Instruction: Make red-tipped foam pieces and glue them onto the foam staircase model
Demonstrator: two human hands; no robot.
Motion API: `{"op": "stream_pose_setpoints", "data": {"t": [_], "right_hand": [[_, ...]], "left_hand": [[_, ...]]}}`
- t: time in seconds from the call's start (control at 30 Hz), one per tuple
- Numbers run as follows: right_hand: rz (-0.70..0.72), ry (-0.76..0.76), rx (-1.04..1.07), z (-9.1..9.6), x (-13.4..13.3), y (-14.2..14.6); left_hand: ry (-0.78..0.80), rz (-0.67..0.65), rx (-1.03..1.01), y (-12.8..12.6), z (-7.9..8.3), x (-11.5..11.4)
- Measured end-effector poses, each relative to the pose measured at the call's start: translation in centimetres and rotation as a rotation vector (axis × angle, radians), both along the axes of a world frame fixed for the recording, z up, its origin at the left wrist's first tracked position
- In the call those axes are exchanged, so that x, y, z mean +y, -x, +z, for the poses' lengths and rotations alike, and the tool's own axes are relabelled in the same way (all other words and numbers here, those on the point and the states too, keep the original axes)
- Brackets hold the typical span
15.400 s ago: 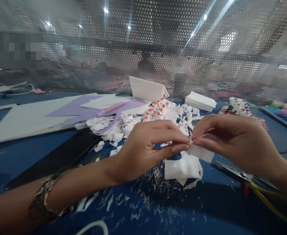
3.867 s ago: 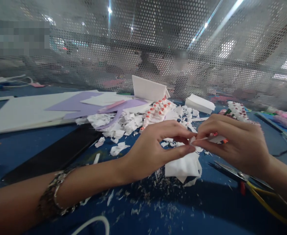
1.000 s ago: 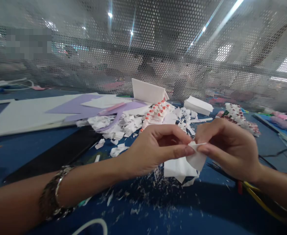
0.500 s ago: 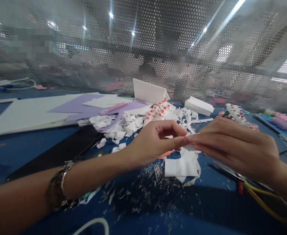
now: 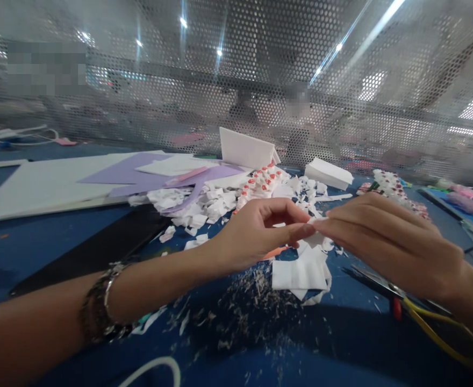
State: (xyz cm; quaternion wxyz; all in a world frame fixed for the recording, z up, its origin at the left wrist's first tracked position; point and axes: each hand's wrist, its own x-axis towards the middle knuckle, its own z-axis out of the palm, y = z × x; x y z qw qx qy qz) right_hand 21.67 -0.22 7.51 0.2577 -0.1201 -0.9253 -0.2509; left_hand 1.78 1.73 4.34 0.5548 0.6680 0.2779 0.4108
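My left hand (image 5: 256, 231) and my right hand (image 5: 385, 242) meet above the blue table (image 5: 260, 344). Both pinch one small white foam piece (image 5: 315, 236) between fingertips. Directly below them lies a small stack of white foam squares (image 5: 299, 274). An orange-pink scrap (image 5: 274, 251) shows under my left fingers. A metal bracelet (image 5: 103, 301) sits on my left wrist.
Yellow-handled scissors (image 5: 417, 306) lie under my right wrist. Behind the hands are a heap of white scraps (image 5: 204, 207), red-and-white small pieces (image 5: 260, 185), white blocks (image 5: 327, 173), purple and white sheets (image 5: 111, 174), a black strip (image 5: 95, 250). A perforated metal screen (image 5: 236, 80) closes the back.
A second ago a larger white piece hung below the fingertips; now only a small bit shows between them. My right fingers stretched flatter toward the left hand. Both hands rose slightly.
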Motion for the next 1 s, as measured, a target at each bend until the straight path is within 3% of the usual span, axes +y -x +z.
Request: {"op": "stream_pose_setpoints", "data": {"t": [0.13,0.33,0.63,1.0], "right_hand": [[-0.023,-0.067,-0.001,-0.2,0.1,0.2],[-0.008,0.139,0.106,-0.5,0.7,0.3],[0.013,0.242,0.172,-0.6,1.1,0.4],[-0.11,0.216,0.186,-0.6,1.1,0.5]], "left_hand": [[-0.027,0.006,0.021,0.0,-0.1,-0.1],[-0.174,0.09,0.019,-0.1,0.0,-0.5],[-0.445,0.162,0.015,-0.3,-0.5,-1.1],[-0.742,0.214,0.231,0.2,-0.1,-1.3]]}}
